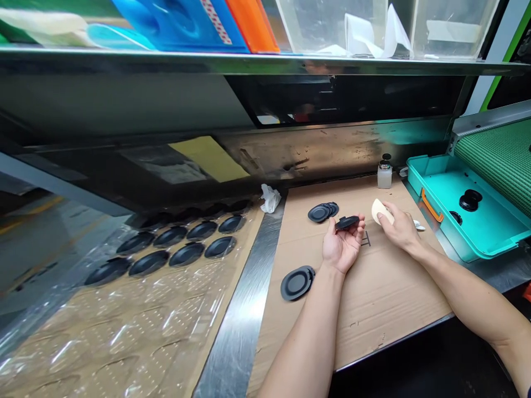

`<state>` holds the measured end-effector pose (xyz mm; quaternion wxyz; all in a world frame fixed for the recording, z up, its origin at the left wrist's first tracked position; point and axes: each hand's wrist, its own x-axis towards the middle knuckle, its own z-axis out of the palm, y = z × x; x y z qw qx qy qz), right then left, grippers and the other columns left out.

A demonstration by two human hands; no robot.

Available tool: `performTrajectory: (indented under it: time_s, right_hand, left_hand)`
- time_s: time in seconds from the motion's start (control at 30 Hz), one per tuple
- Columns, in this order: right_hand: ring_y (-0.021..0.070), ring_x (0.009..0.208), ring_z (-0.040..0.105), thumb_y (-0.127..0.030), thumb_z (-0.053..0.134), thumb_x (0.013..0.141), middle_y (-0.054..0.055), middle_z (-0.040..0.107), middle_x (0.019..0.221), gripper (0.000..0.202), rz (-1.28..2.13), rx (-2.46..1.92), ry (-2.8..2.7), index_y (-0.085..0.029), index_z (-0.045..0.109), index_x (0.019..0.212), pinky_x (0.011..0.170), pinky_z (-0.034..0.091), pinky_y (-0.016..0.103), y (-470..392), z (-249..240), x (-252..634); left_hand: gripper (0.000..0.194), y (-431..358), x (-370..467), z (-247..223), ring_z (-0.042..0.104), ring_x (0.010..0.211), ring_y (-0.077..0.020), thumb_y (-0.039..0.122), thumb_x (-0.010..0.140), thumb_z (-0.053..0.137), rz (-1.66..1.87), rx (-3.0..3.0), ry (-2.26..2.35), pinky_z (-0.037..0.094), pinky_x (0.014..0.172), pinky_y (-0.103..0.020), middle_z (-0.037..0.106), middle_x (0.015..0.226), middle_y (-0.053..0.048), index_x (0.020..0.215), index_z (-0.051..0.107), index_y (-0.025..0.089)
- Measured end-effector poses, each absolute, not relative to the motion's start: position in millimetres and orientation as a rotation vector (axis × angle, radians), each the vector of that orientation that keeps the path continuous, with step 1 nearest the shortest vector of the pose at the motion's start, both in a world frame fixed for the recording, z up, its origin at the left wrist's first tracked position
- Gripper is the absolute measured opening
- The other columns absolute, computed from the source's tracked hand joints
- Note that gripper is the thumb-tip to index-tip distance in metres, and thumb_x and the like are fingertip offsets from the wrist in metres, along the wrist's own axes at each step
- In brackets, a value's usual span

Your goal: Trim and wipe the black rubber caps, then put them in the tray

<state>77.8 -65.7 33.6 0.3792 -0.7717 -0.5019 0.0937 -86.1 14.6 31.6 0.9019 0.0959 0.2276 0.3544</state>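
My left hand (pixel 341 250), palm up over the cardboard sheet (pixel 385 287), holds a black round plastic part (pixel 347 223) between thumb and fingers, its edge towards me. To its right, my right hand (pixel 399 228) grips a cream-coloured flat pad (pixel 380 212), apart from the part. Beyond the left hand lies a small group of overlapping black discs (pixel 319 213). Closer to me, left of my forearm, rest a few more dark discs (pixel 296 283), overlapping. A small white object (pixel 418 225) shows past the right hand.
A clear plastic tray (pixel 136 326) on the left carries several black discs (pixel 186 254) in its far rows. Crumpled tissue (pixel 270 199) lies at the back. A pump bottle (pixel 384 176) stands near a turquoise bin (pixel 489 232) containing black round parts (pixel 469 201). A metal shelf (pixel 265 65) crosses above.
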Motion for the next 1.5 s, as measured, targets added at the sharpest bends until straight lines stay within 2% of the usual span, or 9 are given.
performTrajectory:
  time_s: [0.23, 0.37, 0.57, 0.8, 0.93, 1.0, 1.1, 1.23, 1.5]
  right_hand:
    - [0.0172, 0.086, 0.068, -0.04, 0.067, 0.085, 0.003, 0.076, 0.099, 0.039, 0.697, -1.609, -1.265, -0.019, 0.074, 0.116, 0.078, 0.052, 0.027, -63, 37, 74]
    - [0.0173, 0.084, 0.069, -0.034, 0.068, 0.085, 0.003, 0.077, 0.092, 0.036, 0.823, -1.586, -1.274, -0.02, 0.076, 0.117, 0.078, 0.053, 0.027, -65, 37, 73]
    - [0.0177, 0.094, 0.07, -0.028, 0.071, 0.077, 0.005, 0.078, 0.105, 0.031, 1.027, -1.521, -1.272, -0.018, 0.08, 0.105, 0.084, 0.052, 0.026, -66, 40, 81]
    - [0.0136, 0.077, 0.063, -0.029, 0.071, 0.074, 0.003, 0.075, 0.088, 0.03, 1.194, -1.425, -1.283, -0.019, 0.083, 0.1, 0.067, 0.045, 0.023, -68, 44, 77]
    - [0.0073, 0.055, 0.044, -0.03, 0.072, 0.071, -0.001, 0.068, 0.073, 0.033, 1.425, -1.45, -1.333, -0.018, 0.083, 0.1, 0.048, 0.027, 0.02, -74, 55, 95]
    - [0.0071, 0.055, 0.043, -0.032, 0.07, 0.075, 0.0, 0.07, 0.078, 0.037, 1.339, -1.449, -1.295, -0.018, 0.082, 0.107, 0.048, 0.028, 0.02, -75, 59, 100]
    - [0.0121, 0.072, 0.061, -0.037, 0.065, 0.085, 0.005, 0.076, 0.099, 0.04, 0.955, -1.508, -1.166, -0.018, 0.077, 0.118, 0.063, 0.046, 0.023, -72, 55, 88]
    - [0.021, 0.108, 0.069, -0.037, 0.063, 0.091, 0.005, 0.075, 0.123, 0.043, 0.57, -1.652, -1.378, -0.024, 0.069, 0.132, 0.094, 0.053, 0.032, -70, 39, 53]
    - [0.0247, 0.109, 0.072, -0.048, 0.052, 0.101, 0.006, 0.077, 0.118, 0.04, 0.198, -1.971, -1.266, -0.026, 0.069, 0.129, 0.092, 0.053, 0.033, -65, 28, 72]
  left_hand:
    - [0.057, 12, -69, 11, 0.063, 0.058, -0.0144, 0.047, 0.109, 0.029, 0.851, 0.512, 0.609, 0.049, 0.045, -0.023, 0.071, 0.08, -0.011, 0.095, 0.068, 0.009]
    - [0.055, 5, -62, 2, 0.052, 0.044, -0.011, 0.056, 0.104, 0.041, 0.848, 0.719, 0.632, 0.036, 0.037, -0.022, 0.068, 0.07, -0.008, 0.091, 0.068, 0.01]
    - [0.059, 3, -63, -2, 0.052, 0.042, -0.0108, 0.067, 0.095, 0.051, 0.817, 0.787, 0.646, 0.028, 0.034, -0.019, 0.065, 0.064, -0.005, 0.091, 0.068, 0.011]
    - [0.058, 4, -65, -1, 0.057, 0.048, -0.0121, 0.064, 0.095, 0.053, 0.806, 0.752, 0.666, 0.035, 0.038, -0.022, 0.071, 0.072, -0.007, 0.094, 0.072, 0.01]
    - [0.059, 7, -69, 1, 0.054, 0.045, -0.0116, 0.063, 0.098, 0.047, 0.765, 0.708, 0.665, 0.036, 0.039, -0.023, 0.072, 0.074, -0.008, 0.097, 0.073, 0.01]
    - [0.057, 9, -71, 3, 0.05, 0.041, -0.0109, 0.059, 0.102, 0.041, 0.752, 0.679, 0.638, 0.031, 0.037, -0.022, 0.069, 0.068, -0.007, 0.096, 0.072, 0.011]
    - [0.053, 10, -71, 6, 0.052, 0.043, -0.0127, 0.05, 0.106, 0.033, 0.755, 0.64, 0.602, 0.03, 0.036, -0.021, 0.062, 0.06, -0.004, 0.093, 0.068, 0.012]
    - [0.05, 8, -68, 8, 0.062, 0.057, -0.0141, 0.047, 0.107, 0.035, 0.799, 0.566, 0.633, 0.046, 0.049, -0.022, 0.07, 0.074, -0.007, 0.097, 0.07, 0.012]
    - [0.057, 16, -70, 15, 0.059, 0.059, -0.0147, 0.046, 0.109, 0.025, 0.773, 0.484, 0.56, 0.043, 0.047, -0.024, 0.069, 0.087, -0.013, 0.099, 0.068, 0.009]
